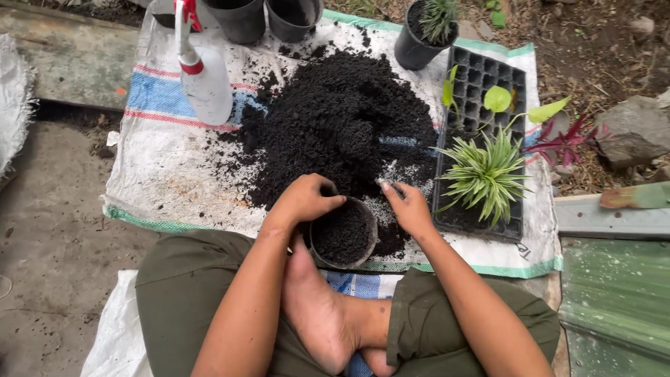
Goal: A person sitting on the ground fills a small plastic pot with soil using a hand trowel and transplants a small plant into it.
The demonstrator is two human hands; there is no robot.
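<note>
Small black pot (343,234): filled with dark soil almost to the rim; set upright on the white woven sack (167,167) at 6 o'clock of the soil heap, just ahead of a bare foot (317,307).
Left hand (305,199): laid over the pot's rim at its 10 o'clock side, fingers curled and pressed on the rim edge; the pot is steadied rather than lifted.
Right hand (407,207): held at 2 o'clock of the pot, just beside the rim; fingertips are pinched together on something small and pale, too small to be identified.
Pot relative to hands: between both hands, touched by the left, just apart from the right.
Soil heap (342,122): loose black soil piled at the sack's centre, with crumbs scattered around it.
Seedling tray (481,139): black, many-celled, at 3 o'clock of the heap; a spiky green-and-white plant (485,174) is seen in its near part, broad-leaved green seedlings (499,99) further back.
Red-leaved plant (565,139): at the tray's 3 o'clock edge, on the ground.
Potted spiky plant (426,31): in a black pot at 1 o'clock of the heap.
Two dark pots (269,17): at 12 o'clock, contents not discernible.
Spray bottle (202,73): white with red trigger, at 10 o'clock of the heap.
</note>
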